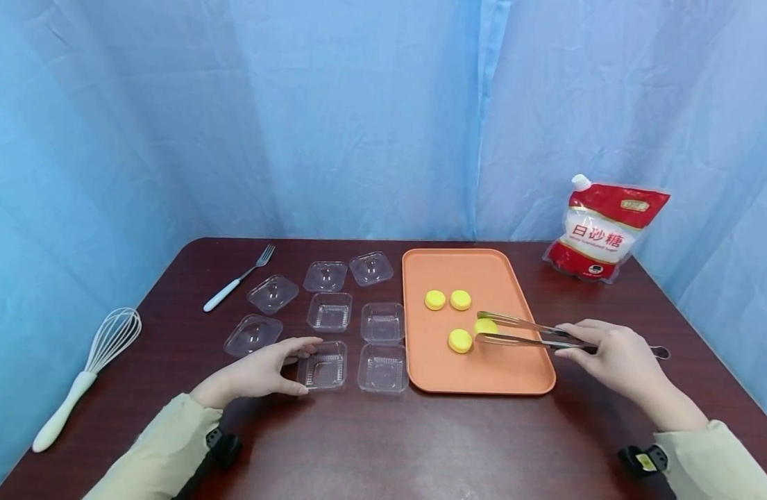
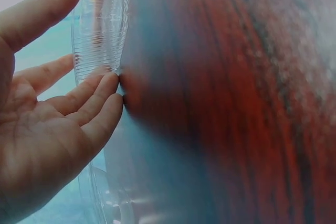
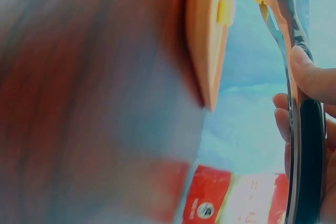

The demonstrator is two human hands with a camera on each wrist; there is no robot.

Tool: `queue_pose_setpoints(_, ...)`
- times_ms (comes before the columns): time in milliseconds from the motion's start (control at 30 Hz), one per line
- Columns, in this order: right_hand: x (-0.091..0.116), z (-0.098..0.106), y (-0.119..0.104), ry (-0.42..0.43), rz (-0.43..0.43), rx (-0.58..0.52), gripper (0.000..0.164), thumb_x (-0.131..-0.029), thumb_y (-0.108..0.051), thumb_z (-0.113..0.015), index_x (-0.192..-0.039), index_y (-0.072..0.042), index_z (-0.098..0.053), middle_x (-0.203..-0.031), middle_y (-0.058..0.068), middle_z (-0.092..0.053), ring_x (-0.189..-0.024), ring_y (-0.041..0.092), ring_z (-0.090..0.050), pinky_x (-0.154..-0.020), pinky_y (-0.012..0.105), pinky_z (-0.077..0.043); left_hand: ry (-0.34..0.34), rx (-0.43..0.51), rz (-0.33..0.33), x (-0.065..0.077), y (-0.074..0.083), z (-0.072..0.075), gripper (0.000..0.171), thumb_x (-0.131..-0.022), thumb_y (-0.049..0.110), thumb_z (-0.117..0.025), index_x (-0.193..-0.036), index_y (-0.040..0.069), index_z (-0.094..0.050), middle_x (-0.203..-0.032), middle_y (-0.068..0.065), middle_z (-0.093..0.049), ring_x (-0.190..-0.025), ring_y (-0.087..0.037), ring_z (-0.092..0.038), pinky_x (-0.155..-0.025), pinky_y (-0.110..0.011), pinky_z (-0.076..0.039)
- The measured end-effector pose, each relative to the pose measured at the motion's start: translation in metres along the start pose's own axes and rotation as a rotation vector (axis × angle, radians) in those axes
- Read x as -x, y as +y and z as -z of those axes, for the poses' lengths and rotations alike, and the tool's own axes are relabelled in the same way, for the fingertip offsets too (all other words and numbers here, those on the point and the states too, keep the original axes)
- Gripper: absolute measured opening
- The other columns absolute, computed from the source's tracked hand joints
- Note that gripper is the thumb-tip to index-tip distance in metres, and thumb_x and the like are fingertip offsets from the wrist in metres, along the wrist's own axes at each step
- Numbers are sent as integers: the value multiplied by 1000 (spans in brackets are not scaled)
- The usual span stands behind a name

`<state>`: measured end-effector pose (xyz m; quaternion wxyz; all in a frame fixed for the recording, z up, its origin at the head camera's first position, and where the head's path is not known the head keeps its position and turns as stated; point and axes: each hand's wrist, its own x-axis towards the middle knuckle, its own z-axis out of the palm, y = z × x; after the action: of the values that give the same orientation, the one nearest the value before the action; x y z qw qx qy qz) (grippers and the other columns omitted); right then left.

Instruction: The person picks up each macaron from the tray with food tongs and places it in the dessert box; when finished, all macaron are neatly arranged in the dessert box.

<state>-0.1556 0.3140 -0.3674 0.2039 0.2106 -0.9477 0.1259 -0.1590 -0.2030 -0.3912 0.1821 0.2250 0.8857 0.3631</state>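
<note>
My left hand (image 1: 264, 368) holds a clear plastic box (image 1: 325, 368) by its left side, thumb at the near corner and fingers at the far one. In the left wrist view the fingertips meet the ribbed wall of this box (image 2: 100, 40). My right hand (image 1: 617, 357) grips metal tongs (image 1: 533, 342) with dark handles. Their two tips straddle a yellow macaron (image 1: 486, 328) on the orange tray (image 1: 477, 378). Nearby on the tray are more yellow macarons (image 1: 460, 341). The right wrist view shows thumb and fingers around the tongs (image 3: 294, 77).
Other open clear boxes (image 1: 383, 368) stand left of the tray, with several clear lids (image 1: 273, 294) beyond and beside them. A fork (image 1: 238, 279) and a whisk (image 1: 86, 378) lie at the left. A red and white sugar pouch (image 1: 598, 232) stands at the back right.
</note>
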Motion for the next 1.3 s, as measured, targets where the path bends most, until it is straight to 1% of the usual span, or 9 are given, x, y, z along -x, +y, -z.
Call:
queue_pose_setpoints(100,-6,-2,-10,20,26,-14,40,-61,-14,-88,-98,-6,-75,-76,-2,-67,-61,7,-54,-54,29,-50,0,3,-2,0,1,0,74,-80,21,-76,-142,4,-39,-134,-17,-50,-123,-35,-47,-103,-53,-38)
queue_pose_setpoints(200,-12,-5,-19,30,54,-30,40,-61,-12,-87,-98,-5,-75,-79,1,-69,-64,10,-58,-57,32,-53,4,2,-6,0,2,0,74,-80,21,-77,-141,4,-40,-133,-17,-51,-121,-34,-48,-102,-52,-39)
queue_pose_setpoints(433,-29,-12,-42,-18,44,-88,37,-64,-13,-86,-99,-6,-75,-83,3,-69,-66,10,-56,-57,28,-53,5,8,-10,0,1,0,73,-79,21,-77,-140,4,-41,-133,-17,-52,-121,-34,-48,-102,-52,-39)
queue_pose_setpoints(533,-34,-13,-51,-45,23,-119,37,-65,-12,-86,-100,-7,-75,-87,6,-70,-69,13,-59,-61,33,-56,2,8,-13,0,1,0,73,-79,21,-77,-141,4,-41,-133,-17,-52,-121,-34,-48,-102,-52,-39)
queue_pose_setpoints(633,-39,-16,-58,-46,26,-143,37,-65,-11,-86,-100,-7,-75,-88,7,-71,-72,16,-63,-65,37,-57,2,3,-10,-1,1,0,73,-79,22,-77,-141,5,-41,-132,-16,-52,-121,-34,-48,-102,-52,-39)
queue_pose_setpoints(767,-47,-22,-67,-3,94,-153,37,-64,-12,-87,-99,-8,-75,-86,5,-71,-71,15,-63,-63,35,-57,10,-1,6,-1,0,0,73,-79,21,-77,-141,7,-41,-132,-14,-52,-121,-32,-49,-102,-51,-39)
queue_pose_setpoints(867,-53,-26,-74,27,145,-158,37,-64,-13,-87,-99,-9,-76,-85,4,-71,-70,14,-62,-61,33,-55,13,-10,2,-1,-1,0,73,-79,22,-77,-141,7,-41,-132,-13,-52,-121,-31,-49,-102,-50,-40)
queue_pose_setpoints(1167,-63,-38,-100,21,225,-189,35,-65,-14,-87,-98,-11,-76,-85,0,-71,-71,12,-62,-61,28,-53,3,9,-18,-1,-1,2,73,-79,21,-77,-141,5,-41,-132,-16,-52,-120,-34,-48,-101,-52,-40)
queue_pose_setpoints(1300,-66,-45,-111,38,280,-171,34,-63,-16,-88,-95,-11,-76,-84,0,-71,-67,10,-61,-58,26,-51,2,20,-2,-1,-1,0,73,-79,19,-77,-141,5,-41,-132,-16,-52,-120,-33,-48,-101,-51,-41)
